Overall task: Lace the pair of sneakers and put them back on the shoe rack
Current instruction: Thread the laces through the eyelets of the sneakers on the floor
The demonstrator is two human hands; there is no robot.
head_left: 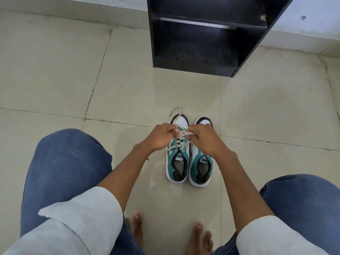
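Top of shoe rack (pixel 202 43) cut off by frame edge, right sneaker's (pixel 201 162) lacing hidden under right hand (pixel 206 138), tongue label small print unreadable

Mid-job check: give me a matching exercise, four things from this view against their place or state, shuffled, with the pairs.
Things:
1. left sneaker
2. right sneaker
3. shoe rack
4. left hand

States or places:
A. black, shelves hold no shoes, beyond the sneakers
B. pinching an end of the pale lace
C. on the floor, lace partly threaded, being worked on
D. on the floor, partly hidden under the right hand

Pairs: 1-C, 2-D, 3-A, 4-B
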